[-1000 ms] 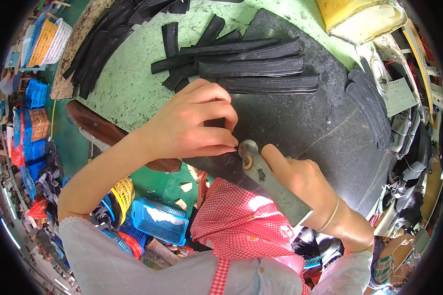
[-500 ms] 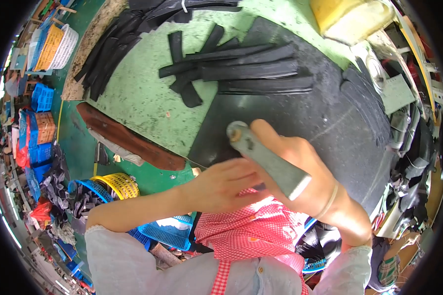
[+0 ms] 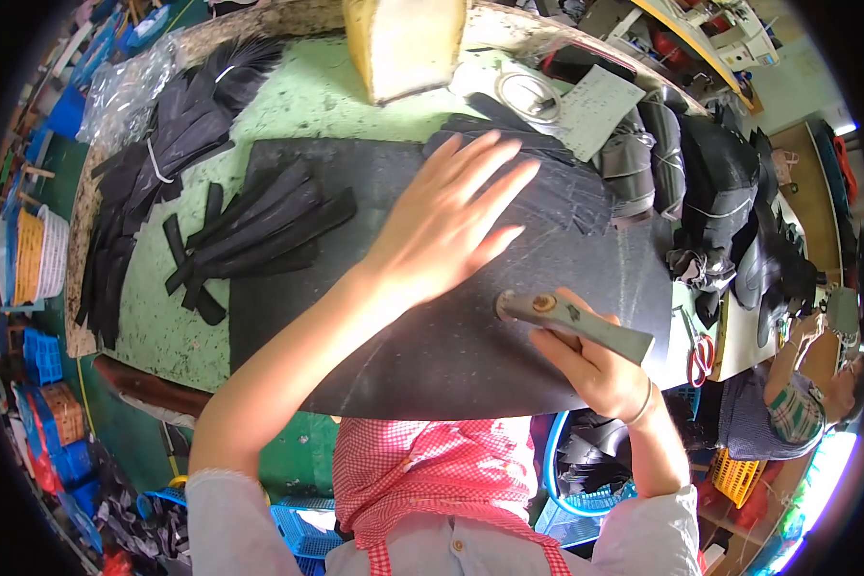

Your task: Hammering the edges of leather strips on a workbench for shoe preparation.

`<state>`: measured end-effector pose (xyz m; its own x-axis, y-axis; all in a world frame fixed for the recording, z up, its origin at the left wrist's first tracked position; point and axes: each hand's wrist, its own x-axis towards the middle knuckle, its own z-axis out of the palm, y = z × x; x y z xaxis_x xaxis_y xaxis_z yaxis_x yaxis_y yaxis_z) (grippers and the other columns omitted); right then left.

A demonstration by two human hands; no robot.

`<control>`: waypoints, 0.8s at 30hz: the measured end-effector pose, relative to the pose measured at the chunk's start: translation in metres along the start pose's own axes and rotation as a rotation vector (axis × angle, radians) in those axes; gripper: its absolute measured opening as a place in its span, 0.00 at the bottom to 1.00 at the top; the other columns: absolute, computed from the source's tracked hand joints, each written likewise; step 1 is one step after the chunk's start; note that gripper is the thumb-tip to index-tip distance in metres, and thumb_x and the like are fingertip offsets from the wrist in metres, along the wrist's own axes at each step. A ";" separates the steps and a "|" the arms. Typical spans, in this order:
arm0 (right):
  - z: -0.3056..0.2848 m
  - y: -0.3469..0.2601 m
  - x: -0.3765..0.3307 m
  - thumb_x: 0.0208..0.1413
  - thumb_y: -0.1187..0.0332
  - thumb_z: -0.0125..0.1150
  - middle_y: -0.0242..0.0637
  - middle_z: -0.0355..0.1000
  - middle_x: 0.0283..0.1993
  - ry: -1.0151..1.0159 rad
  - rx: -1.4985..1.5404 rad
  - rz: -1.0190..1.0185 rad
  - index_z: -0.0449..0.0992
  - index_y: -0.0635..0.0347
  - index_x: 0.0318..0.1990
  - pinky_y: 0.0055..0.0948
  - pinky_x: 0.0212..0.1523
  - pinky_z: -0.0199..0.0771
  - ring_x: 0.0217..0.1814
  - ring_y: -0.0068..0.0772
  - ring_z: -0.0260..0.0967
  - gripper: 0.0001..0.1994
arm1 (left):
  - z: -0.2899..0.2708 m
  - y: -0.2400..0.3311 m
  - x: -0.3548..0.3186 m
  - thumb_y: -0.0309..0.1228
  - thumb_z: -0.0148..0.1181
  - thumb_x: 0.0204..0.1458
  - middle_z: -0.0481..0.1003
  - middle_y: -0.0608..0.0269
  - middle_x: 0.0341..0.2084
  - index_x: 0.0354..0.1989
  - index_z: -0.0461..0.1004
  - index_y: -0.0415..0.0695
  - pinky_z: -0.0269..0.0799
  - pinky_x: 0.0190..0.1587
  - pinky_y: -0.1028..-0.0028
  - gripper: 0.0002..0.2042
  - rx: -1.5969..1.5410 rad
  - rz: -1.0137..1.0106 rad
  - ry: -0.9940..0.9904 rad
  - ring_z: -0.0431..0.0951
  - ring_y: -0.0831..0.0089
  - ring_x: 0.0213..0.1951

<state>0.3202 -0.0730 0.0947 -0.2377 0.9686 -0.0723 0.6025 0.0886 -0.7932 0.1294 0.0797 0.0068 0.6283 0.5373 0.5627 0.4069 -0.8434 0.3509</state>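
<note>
On the green table (image 3: pixel 154 317), open left hand (image 3: pixel 446 226) presses black sheet (image 3: pixel 403 365); right hand (image 3: pixel 595 370) grips a cutter (image 3: pixel 571 322).

One large black rubber sheet (image 3: pixel 432 355) lies on the green worktable (image 3: pixel 298 106). One loose pile of cut black strips (image 3: pixel 254 230) rests on the sheet's left part; one tied bundle of strips (image 3: pixel 154 173) lies left of the sheet. One cutting tool (image 3: pixel 576 322). One yellow block (image 3: pixel 403 43) beyond the sheet. One pair of red-handled scissors (image 3: pixel 701 355) right of the sheet.
</note>
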 end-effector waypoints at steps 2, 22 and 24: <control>-0.009 0.002 -0.014 0.66 0.77 0.64 0.47 0.74 0.32 -0.022 0.005 -0.033 0.76 0.70 0.51 0.36 0.28 0.71 0.27 0.47 0.78 0.09 | 0.033 -0.017 0.030 0.53 0.60 0.65 0.64 0.47 0.74 0.75 0.63 0.42 0.54 0.78 0.49 0.36 0.082 -0.056 -0.079 0.63 0.53 0.75; -0.009 0.022 -0.055 0.62 0.72 0.69 0.41 0.74 0.23 -0.134 -0.006 0.037 0.74 0.62 0.39 0.37 0.21 0.70 0.23 0.46 0.79 0.08 | -0.065 0.069 -0.122 0.38 0.74 0.48 0.71 0.57 0.64 0.61 0.82 0.58 0.70 0.64 0.53 0.27 0.082 -0.125 -0.334 0.73 0.55 0.61; -0.002 0.020 -0.053 0.61 0.70 0.69 0.46 0.74 0.28 -0.226 -0.009 0.058 0.72 0.62 0.44 0.42 0.25 0.74 0.28 0.53 0.79 0.11 | -0.062 0.065 -0.127 0.35 0.76 0.45 0.73 0.60 0.59 0.55 0.85 0.56 0.69 0.62 0.54 0.24 0.071 -0.126 -0.255 0.72 0.55 0.59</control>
<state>0.3470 -0.1225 0.0837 -0.3664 0.8956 -0.2524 0.6265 0.0369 -0.7786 0.0351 -0.0445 0.0042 0.7122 0.6305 0.3086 0.5325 -0.7717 0.3477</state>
